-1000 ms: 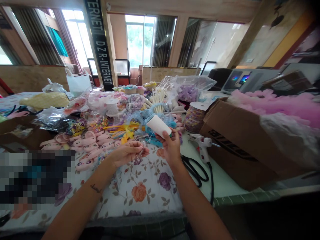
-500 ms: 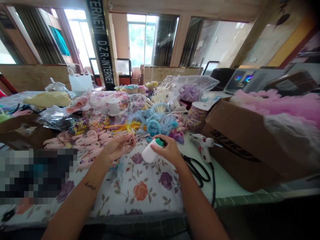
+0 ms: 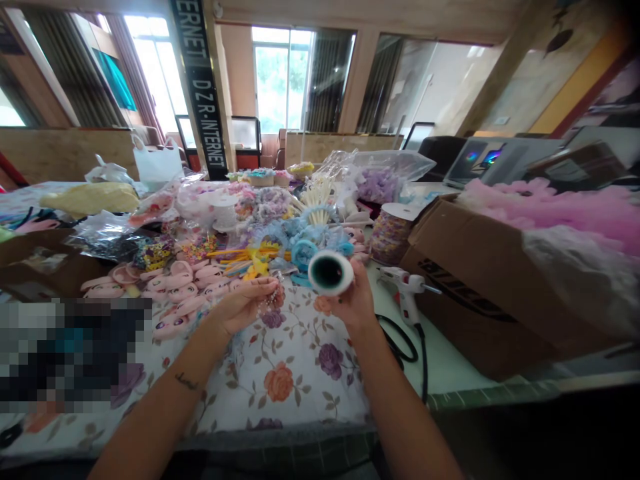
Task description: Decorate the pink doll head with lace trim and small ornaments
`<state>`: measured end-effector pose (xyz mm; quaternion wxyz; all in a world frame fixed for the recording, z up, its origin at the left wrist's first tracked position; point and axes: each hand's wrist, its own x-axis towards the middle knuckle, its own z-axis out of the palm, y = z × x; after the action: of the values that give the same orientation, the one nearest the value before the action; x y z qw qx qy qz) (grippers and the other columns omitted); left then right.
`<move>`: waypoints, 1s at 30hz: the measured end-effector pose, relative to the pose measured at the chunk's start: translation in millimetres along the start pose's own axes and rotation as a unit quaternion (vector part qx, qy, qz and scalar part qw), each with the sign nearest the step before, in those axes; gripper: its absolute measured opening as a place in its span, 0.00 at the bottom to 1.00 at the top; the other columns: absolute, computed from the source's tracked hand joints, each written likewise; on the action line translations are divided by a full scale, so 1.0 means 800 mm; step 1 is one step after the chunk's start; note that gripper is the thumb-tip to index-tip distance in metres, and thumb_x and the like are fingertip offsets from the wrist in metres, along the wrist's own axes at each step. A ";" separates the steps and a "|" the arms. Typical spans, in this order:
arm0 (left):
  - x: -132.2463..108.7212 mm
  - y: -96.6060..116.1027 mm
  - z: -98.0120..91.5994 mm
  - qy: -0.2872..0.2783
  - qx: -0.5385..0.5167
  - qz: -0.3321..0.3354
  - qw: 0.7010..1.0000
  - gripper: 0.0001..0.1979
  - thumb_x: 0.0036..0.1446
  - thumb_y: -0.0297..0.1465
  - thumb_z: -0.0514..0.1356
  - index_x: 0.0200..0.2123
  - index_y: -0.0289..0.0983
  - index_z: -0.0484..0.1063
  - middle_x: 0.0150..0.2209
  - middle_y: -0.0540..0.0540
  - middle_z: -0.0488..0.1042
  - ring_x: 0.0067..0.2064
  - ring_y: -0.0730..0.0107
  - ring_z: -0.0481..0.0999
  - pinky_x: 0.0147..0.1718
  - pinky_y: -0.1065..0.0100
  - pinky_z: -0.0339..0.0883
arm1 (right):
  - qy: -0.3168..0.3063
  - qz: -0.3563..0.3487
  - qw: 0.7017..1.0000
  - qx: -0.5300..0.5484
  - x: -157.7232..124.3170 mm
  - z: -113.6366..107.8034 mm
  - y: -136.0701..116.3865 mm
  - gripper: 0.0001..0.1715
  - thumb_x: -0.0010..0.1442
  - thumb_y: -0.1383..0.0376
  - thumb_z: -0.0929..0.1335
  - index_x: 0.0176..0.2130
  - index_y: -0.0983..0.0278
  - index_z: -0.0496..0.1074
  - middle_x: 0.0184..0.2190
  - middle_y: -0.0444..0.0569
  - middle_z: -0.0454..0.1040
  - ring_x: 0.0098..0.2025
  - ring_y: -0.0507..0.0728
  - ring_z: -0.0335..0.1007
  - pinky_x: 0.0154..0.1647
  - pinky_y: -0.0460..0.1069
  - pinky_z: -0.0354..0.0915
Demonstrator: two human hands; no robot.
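My left hand (image 3: 237, 308) is closed in a pinch on a cluster of small, clear and pearly beads (image 3: 270, 293), which dangle at the fingertips. My right hand (image 3: 359, 301) grips a white thread spool (image 3: 330, 289) whose hollow, dark green end faces me. Both hands are raised over the flowered tablecloth (image 3: 295, 353), a short gap between them. Behind them lie a blue ring-shaped band (image 3: 304, 255) with ruffles, yellow sticks (image 3: 240, 253) and several pink plush heads (image 3: 180, 287).
A glue gun (image 3: 407, 285) and black-handled scissors (image 3: 397, 340) lie right of my right hand. Beyond stands a large cardboard box (image 3: 465, 293) holding pink tulle (image 3: 555, 210). A ribbon spool (image 3: 393, 233) is beside it. An open carton (image 3: 35, 263) sits at the left.
The spool has been raised and tipped so its hollow end now faces me. My right hand has turned with it; my left hand, still holding the beads, has shifted slightly right.
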<state>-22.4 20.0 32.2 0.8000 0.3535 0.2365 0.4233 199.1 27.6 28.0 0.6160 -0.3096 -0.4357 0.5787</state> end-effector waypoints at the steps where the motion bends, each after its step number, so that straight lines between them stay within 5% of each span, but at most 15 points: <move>1: 0.000 0.003 -0.001 0.007 -0.014 0.004 1.000 0.04 0.48 0.24 0.66 0.30 0.30 0.75 0.27 0.46 0.73 0.31 0.74 0.73 0.36 0.73 0.69 | -0.042 0.001 0.998 -0.038 -0.004 -0.002 -0.003 0.25 0.50 0.45 0.67 0.34 0.63 0.72 0.23 0.44 0.69 0.20 0.52 0.64 0.15 0.45 0.60; 4: -0.005 0.014 -0.003 0.022 -0.027 0.019 0.999 0.04 0.47 0.24 0.66 0.29 0.29 0.75 0.28 0.45 0.73 0.32 0.73 0.73 0.36 0.73 0.69 | -0.085 -0.055 0.962 -0.252 -0.012 -0.001 -0.005 0.19 0.46 0.53 0.71 0.33 0.63 0.74 0.23 0.43 0.70 0.22 0.52 0.65 0.19 0.45 0.62; 7: -0.012 0.019 -0.001 0.023 -0.023 0.041 0.999 0.05 0.46 0.24 0.67 0.28 0.29 0.75 0.28 0.45 0.74 0.32 0.74 0.73 0.37 0.73 0.69 | 0.047 -0.187 0.879 -0.435 -0.007 0.005 0.004 0.16 0.45 0.57 0.72 0.34 0.63 0.75 0.29 0.46 0.73 0.31 0.56 0.69 0.35 0.50 0.68; 9: -0.016 0.016 0.001 0.005 0.002 0.032 0.999 0.05 0.47 0.25 0.67 0.28 0.29 0.75 0.28 0.45 0.74 0.31 0.74 0.73 0.36 0.74 0.68 | 0.162 -0.263 0.845 -0.437 0.000 0.009 0.011 0.19 0.45 0.56 0.73 0.37 0.63 0.75 0.35 0.49 0.74 0.38 0.59 0.70 0.43 0.53 0.67; 12: -0.014 0.006 0.000 -0.020 0.045 0.003 0.999 0.05 0.48 0.26 0.67 0.29 0.30 0.75 0.27 0.44 0.74 0.31 0.73 0.73 0.33 0.74 0.67 | 0.213 -0.252 0.907 -0.263 0.007 0.008 0.014 0.24 0.50 0.51 0.71 0.43 0.63 0.72 0.40 0.51 0.73 0.39 0.58 0.70 0.37 0.52 0.70; 15: -0.007 -0.003 -0.004 -0.027 0.045 0.000 0.999 0.04 0.50 0.26 0.65 0.30 0.31 0.75 0.27 0.45 0.74 0.31 0.73 0.73 0.33 0.74 0.66 | 0.077 -0.111 0.988 -0.077 0.004 0.003 0.008 0.26 0.56 0.45 0.63 0.43 0.62 0.71 0.35 0.49 0.73 0.27 0.55 0.69 0.21 0.48 0.66; 17: -0.004 -0.006 -0.007 -0.023 0.036 0.002 0.999 0.04 0.51 0.26 0.65 0.31 0.31 0.75 0.28 0.45 0.74 0.31 0.74 0.73 0.34 0.73 0.66 | -0.033 -0.032 0.998 -0.046 -0.004 0.001 0.001 0.27 0.54 0.44 0.64 0.40 0.62 0.72 0.29 0.47 0.72 0.22 0.53 0.65 0.15 0.46 0.61; 20: -0.005 -0.002 -0.007 -0.020 0.025 0.009 0.999 0.05 0.50 0.26 0.65 0.30 0.30 0.74 0.28 0.45 0.73 0.32 0.73 0.73 0.35 0.73 0.66 | -0.125 -0.006 0.980 -0.157 -0.015 0.005 -0.004 0.22 0.46 0.50 0.71 0.35 0.64 0.74 0.24 0.44 0.70 0.22 0.52 0.65 0.17 0.44 0.60; 22: -0.011 0.004 -0.005 -0.024 0.017 0.024 0.999 0.05 0.49 0.27 0.66 0.29 0.30 0.74 0.28 0.45 0.73 0.31 0.73 0.73 0.35 0.73 0.66 | -0.096 -0.048 0.951 -0.291 -0.015 0.011 -0.002 0.19 0.45 0.55 0.73 0.35 0.64 0.75 0.26 0.44 0.71 0.25 0.52 0.67 0.22 0.45 0.63; 25: -0.023 0.015 -0.008 -0.031 0.015 0.047 0.998 0.08 0.45 0.28 0.68 0.28 0.31 0.74 0.27 0.46 0.73 0.31 0.72 0.73 0.35 0.72 0.66 | 0.043 -0.148 0.904 -0.399 -0.007 0.014 0.010 0.21 0.45 0.56 0.74 0.38 0.64 0.75 0.32 0.48 0.73 0.32 0.55 0.69 0.30 0.48 0.68; 28: -0.034 0.022 -0.022 -0.042 0.051 0.060 0.996 0.08 0.45 0.29 0.69 0.27 0.31 0.74 0.28 0.45 0.74 0.31 0.71 0.73 0.34 0.71 0.65 | 0.156 -0.160 0.933 -0.282 0.007 0.009 0.025 0.25 0.46 0.53 0.74 0.41 0.64 0.73 0.36 0.49 0.72 0.36 0.57 0.70 0.33 0.52 0.73; 30: -0.038 0.022 -0.035 -0.036 0.069 0.062 0.995 0.08 0.46 0.29 0.69 0.27 0.32 0.74 0.27 0.45 0.74 0.31 0.71 0.72 0.33 0.71 0.64 | 0.168 -0.120 0.968 -0.141 0.018 0.010 0.032 0.25 0.48 0.51 0.73 0.40 0.64 0.71 0.37 0.48 0.72 0.37 0.57 0.71 0.33 0.53 0.75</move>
<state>-66.7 11.2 29.9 0.7543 0.4366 0.2135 0.4414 180.2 44.1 11.1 0.6956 -0.4317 -0.4366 0.3731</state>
